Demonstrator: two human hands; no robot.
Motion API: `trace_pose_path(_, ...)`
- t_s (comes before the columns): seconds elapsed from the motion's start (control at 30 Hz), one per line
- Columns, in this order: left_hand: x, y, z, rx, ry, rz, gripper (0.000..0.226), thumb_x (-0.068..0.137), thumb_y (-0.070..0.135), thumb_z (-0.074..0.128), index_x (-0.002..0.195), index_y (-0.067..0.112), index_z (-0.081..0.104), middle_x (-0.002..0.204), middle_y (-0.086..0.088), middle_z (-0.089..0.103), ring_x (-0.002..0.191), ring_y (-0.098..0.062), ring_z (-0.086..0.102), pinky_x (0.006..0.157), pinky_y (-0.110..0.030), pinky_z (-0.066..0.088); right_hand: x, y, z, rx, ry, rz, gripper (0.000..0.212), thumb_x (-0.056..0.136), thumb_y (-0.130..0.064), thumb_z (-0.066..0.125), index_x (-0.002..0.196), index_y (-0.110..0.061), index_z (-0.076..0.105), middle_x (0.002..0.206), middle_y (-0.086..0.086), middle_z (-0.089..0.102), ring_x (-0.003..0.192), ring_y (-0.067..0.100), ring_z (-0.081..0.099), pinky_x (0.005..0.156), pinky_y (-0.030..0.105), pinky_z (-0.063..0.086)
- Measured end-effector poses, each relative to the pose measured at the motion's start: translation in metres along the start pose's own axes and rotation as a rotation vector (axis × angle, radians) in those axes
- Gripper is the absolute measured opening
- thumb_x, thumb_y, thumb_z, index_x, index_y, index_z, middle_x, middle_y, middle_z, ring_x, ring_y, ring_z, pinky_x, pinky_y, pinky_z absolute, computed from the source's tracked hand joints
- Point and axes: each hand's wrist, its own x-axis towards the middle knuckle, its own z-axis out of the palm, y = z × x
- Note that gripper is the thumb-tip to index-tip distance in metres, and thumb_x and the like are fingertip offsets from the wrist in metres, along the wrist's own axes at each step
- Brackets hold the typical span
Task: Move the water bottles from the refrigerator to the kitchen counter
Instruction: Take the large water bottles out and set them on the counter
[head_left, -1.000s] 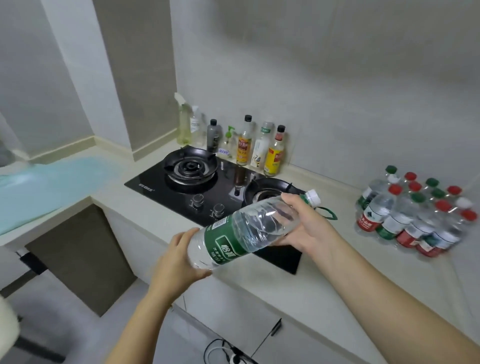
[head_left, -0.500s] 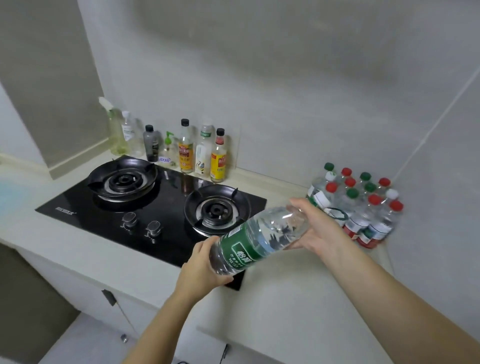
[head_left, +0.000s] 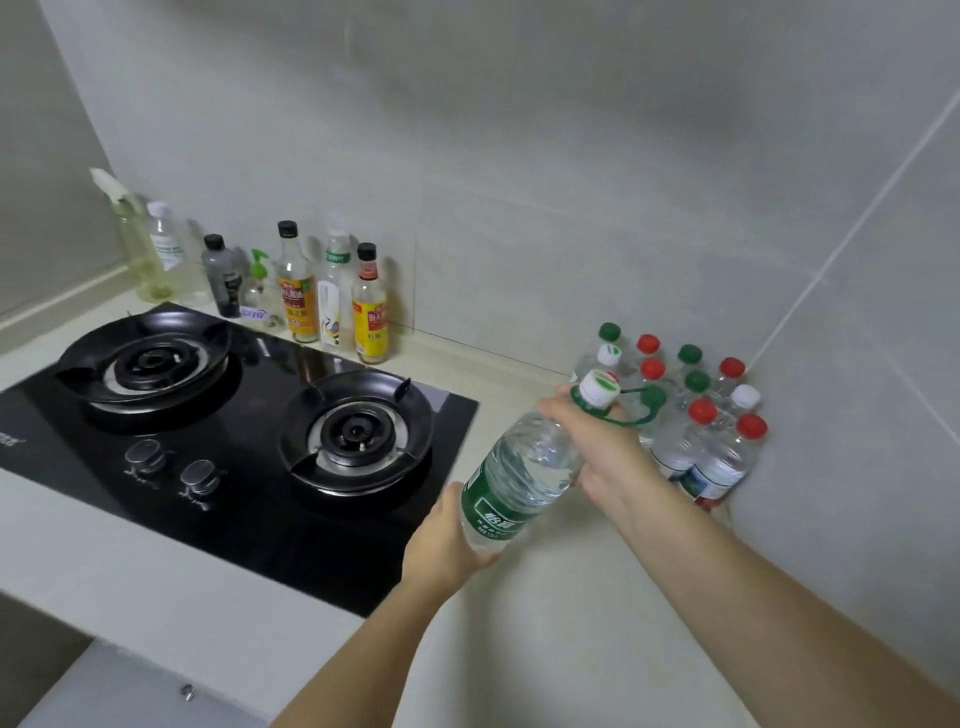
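Note:
A large clear water bottle (head_left: 524, 467) with a green label, white cap and green carry loop hangs tilted above the pale kitchen counter (head_left: 545, 623), cap end up and to the right. My left hand (head_left: 447, 545) cups its base. My right hand (head_left: 602, 452) grips its shoulder and neck. Just beyond the cap, a cluster of several small water bottles (head_left: 706, 415) with red, green and white caps stands in the counter's back right corner against the wall.
A black two-burner gas hob (head_left: 223, 441) fills the counter's left half, its right edge near my left hand. Several sauce and cleaner bottles (head_left: 296, 291) line the back wall behind it. Tiled walls close the corner at right.
The view has swung right and closer to the counter. Both hands have carried the large bottle toward the corner cluster and tipped it more upright.

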Motion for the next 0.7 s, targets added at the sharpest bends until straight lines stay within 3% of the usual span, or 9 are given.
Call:
trace_pose_path(0.23,0.047,0.008,0.009,-0.028,-0.042,-0.030,0.078,0.059,0.052,0.081,0.121,0.026,0.042,0.109,0.013,0.057,0.091,-0.010,0.057,0.075,-0.026,0.047,0.040,0.004,0.016,-0.064,0.034,-0.026,0.024,0.072,-0.003,0.079,0.080,-0.020,0.065,0.081,0.002,0.068,0.082,0.024,0.067,0.091,0.054,0.055)
trace_pose_path(0.47,0.090,0.014,0.005,-0.084,-0.071,-0.001,0.075,0.061,0.050,0.083,0.119,0.027,0.043,0.101,0.015,0.058,0.085,-0.007,0.055,0.072,-0.022,0.044,0.078,0.000,0.037,-0.193,0.097,-0.089,0.034,0.074,-0.008,0.082,0.105,-0.016,0.068,0.099,-0.006,0.071,0.098,0.017,0.068,0.092,0.036,0.055)
trace_pose_path(0.6,0.109,0.014,0.007,-0.054,-0.122,-0.013,0.075,0.063,0.042,0.084,0.122,0.022,0.042,0.107,0.005,0.066,0.091,-0.016,0.061,0.072,-0.026,0.047,0.092,-0.003,0.041,-0.319,0.061,-0.155,0.020,0.075,-0.011,0.079,0.089,-0.019,0.067,0.083,-0.005,0.070,0.083,0.014,0.067,0.083,0.035,0.055)
trace_pose_path(0.7,0.119,0.016,0.011,-0.056,-0.101,-0.042,0.071,0.064,0.040,0.084,0.118,0.021,0.042,0.106,0.003,0.067,0.094,-0.018,0.063,0.076,-0.029,0.051,0.101,-0.004,0.050,-0.419,0.047,-0.167,0.022,0.075,-0.013,0.077,0.094,-0.016,0.067,0.082,-0.006,0.068,0.080,0.012,0.065,0.079,0.031,0.054)
